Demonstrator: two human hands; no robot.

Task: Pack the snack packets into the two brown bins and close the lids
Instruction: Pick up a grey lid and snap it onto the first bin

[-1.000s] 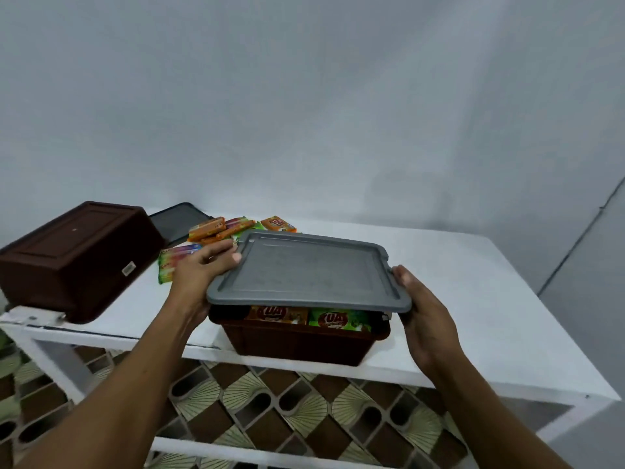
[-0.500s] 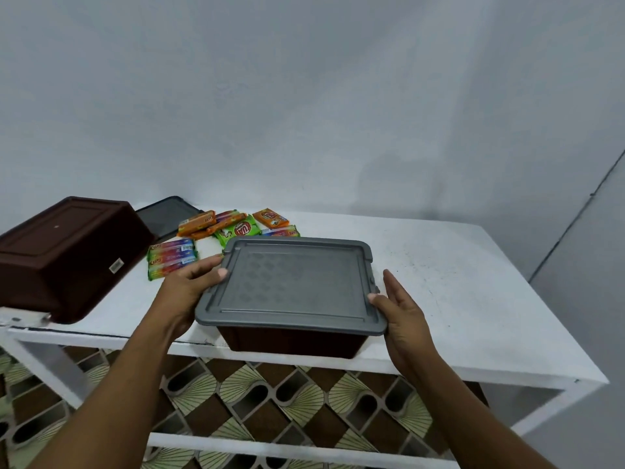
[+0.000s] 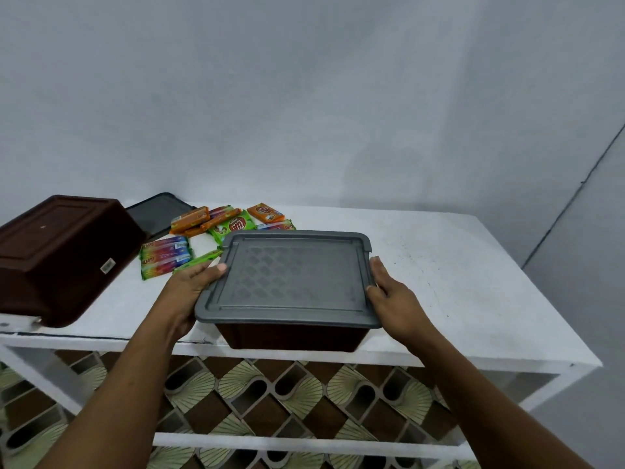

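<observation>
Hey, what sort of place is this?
Likely a plain room at home, not certain: a white table against bare walls, patterned floor tiles beneath, snack packets behind a lidded brown bin.

A bin (image 3: 291,336) sits at the table's (image 3: 456,265) front edge, with a lid (image 3: 291,275) on top. The left hand (image 3: 189,289) holds the lid's left side. The right hand (image 3: 392,299) touches its right side. Packets (image 3: 216,228) lie behind the bin. A second bin (image 3: 57,252) sits upside down at the front left corner, with a spare lid (image 3: 159,211) behind it.
</observation>
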